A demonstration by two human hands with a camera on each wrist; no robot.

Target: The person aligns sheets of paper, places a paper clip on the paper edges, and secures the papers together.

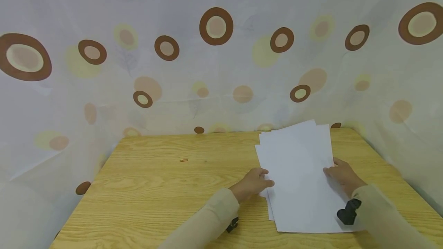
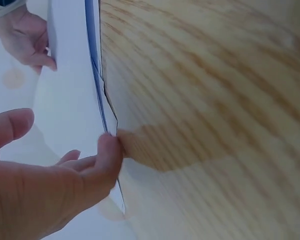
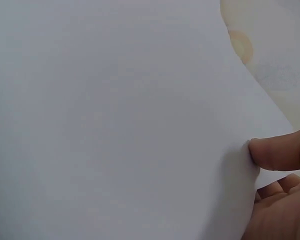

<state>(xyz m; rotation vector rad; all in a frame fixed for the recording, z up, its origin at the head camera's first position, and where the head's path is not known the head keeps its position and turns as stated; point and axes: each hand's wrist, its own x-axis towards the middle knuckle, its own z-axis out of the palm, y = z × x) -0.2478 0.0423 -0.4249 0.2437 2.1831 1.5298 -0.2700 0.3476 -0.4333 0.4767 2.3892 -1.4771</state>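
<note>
A loose stack of white paper sheets (image 1: 297,180) lies over the right part of the table, its edges fanned unevenly. At its right edge my right hand (image 1: 344,176) pinches the paper, thumb (image 3: 275,152) on top and the other fingers curled underneath. The sheet bends up there in the right wrist view. My left hand (image 1: 252,184) is at the left edge. In the left wrist view a fingertip (image 2: 110,150) touches the uneven sheet edges, while the thumb stands apart over the white surface.
A small red paper clip (image 1: 184,160) lies on the wooden table (image 1: 145,195), left of the stack. Behind the table hangs a pale curtain (image 1: 187,68) with brown circles, close to the far edge. Dark straps sit on both wrists.
</note>
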